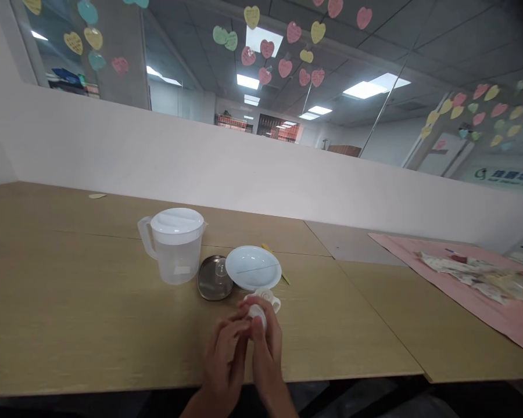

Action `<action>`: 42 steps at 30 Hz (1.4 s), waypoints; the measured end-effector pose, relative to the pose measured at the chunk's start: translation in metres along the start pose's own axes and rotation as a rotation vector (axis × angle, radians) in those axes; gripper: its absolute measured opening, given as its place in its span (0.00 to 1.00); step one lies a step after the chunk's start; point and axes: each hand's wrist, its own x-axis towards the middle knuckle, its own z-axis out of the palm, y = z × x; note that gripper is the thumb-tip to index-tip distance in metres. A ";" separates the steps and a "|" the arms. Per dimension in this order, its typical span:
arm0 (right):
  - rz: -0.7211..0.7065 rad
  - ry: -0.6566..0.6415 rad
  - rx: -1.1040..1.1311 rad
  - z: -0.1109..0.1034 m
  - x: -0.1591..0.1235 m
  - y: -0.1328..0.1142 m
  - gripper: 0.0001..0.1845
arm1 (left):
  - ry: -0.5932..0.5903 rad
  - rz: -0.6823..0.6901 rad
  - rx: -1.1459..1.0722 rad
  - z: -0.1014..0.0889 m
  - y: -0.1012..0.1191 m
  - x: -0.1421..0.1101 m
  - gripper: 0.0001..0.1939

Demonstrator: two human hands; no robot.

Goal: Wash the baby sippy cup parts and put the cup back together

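My right hand (268, 345) is closed around a small white round object (257, 313), its thumb resting on it. Bent fingers of my left hand (224, 351) press against the same object from the left; its exact kind is partly hidden. Just beyond the fingertips lies a white piece with a loop at its side (268, 297). Behind that stands a white bowl (253, 261) with a thin dark line across its inside. To its left is an oval metal tray (213, 289), with a small clear round item (221, 267) on it.
A lidded translucent pitcher (178, 249) stands on the wooden table (91, 313), left of the tray. A thin yellow stick (285, 278) lies behind the bowl. Far right, a pink cloth (453, 296) carries papers and packets. A white wall (244, 174) closes off the back.
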 end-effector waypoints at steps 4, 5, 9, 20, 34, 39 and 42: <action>0.073 0.224 0.142 0.008 -0.016 0.006 0.21 | 0.036 -0.469 -0.257 0.006 0.027 -0.016 0.09; 0.066 0.234 0.143 0.005 -0.016 0.005 0.21 | 0.034 -0.504 -0.296 0.007 0.032 -0.015 0.10; -0.078 0.230 0.067 -0.008 -0.003 -0.008 0.20 | 0.055 -0.384 -0.276 0.008 0.043 -0.008 0.12; -0.178 0.257 -0.087 -0.022 -0.005 0.009 0.23 | -0.111 0.072 0.127 0.001 0.041 -0.021 0.09; 0.073 0.324 0.241 -0.039 0.034 0.031 0.23 | -0.219 0.180 0.290 0.045 -0.049 0.030 0.22; -0.125 0.311 -0.011 -0.029 0.039 0.050 0.24 | -0.451 0.270 0.322 0.059 -0.092 0.039 0.28; -0.225 0.312 -0.089 -0.023 0.039 0.066 0.22 | -0.503 0.208 0.293 0.057 -0.106 0.039 0.22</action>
